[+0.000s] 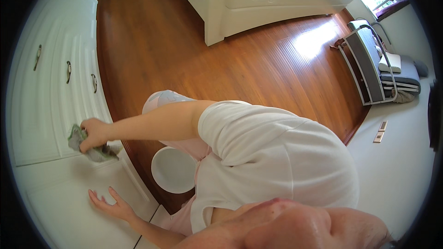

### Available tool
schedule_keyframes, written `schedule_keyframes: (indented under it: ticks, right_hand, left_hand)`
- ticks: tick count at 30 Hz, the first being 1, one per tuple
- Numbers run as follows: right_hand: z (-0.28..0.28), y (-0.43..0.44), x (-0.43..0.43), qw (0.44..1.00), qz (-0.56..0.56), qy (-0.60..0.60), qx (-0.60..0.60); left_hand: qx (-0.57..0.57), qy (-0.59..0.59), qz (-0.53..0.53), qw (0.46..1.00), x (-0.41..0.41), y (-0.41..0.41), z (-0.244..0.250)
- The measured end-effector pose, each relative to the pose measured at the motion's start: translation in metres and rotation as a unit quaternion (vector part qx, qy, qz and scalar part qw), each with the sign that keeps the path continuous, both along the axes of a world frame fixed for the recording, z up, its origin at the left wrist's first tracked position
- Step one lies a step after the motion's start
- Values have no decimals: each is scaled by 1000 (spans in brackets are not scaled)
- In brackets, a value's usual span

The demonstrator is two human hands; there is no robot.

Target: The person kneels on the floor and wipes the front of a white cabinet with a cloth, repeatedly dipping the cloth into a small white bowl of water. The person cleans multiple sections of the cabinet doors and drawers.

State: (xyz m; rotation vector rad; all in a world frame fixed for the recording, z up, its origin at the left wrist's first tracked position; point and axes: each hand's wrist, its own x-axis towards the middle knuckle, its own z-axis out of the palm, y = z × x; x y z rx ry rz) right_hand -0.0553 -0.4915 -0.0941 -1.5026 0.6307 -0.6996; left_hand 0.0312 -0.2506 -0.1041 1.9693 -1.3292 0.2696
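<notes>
My right hand [95, 135] grips a crumpled grey-and-green cloth [77, 139] against the white panelled front of a cabinet [45, 110]. Part of the cloth hangs loosely below the fingers. Lower in the picture, my left hand [112, 207] is held with its fingers spread and nothing in it, close to a plain white panel [69, 193]. Whether it touches that panel is not clear. A white round basin [173, 169] stands on the floor beside my legs, partly hidden by my clothes.
Metal handles [69, 72] stick out from the cabinet front. Brown wood flooring [155, 48] stretches behind me to a white bed frame [277, 3]. Near the window, a folded bed with a metal frame [363, 62] stands by the wall.
</notes>
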Motion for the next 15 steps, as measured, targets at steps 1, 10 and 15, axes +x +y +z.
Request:
schedule_keyframes:
  ticks: [1, 10, 15]
  right_hand:
    - [6, 8, 0, 1000, 26, 8, 8]
    - [-12, 48, 12, 985, 159, 11, -66]
    - [-9, 44, 19, 963, 244, 16, -109]
  left_hand:
    - [-17, 79, -30, 996, -7, -5, -3]
    - [-47, 248, -115, 961, -16, -38, -35]
    - [-136, 529, -48, 836, -13, -46, -29]
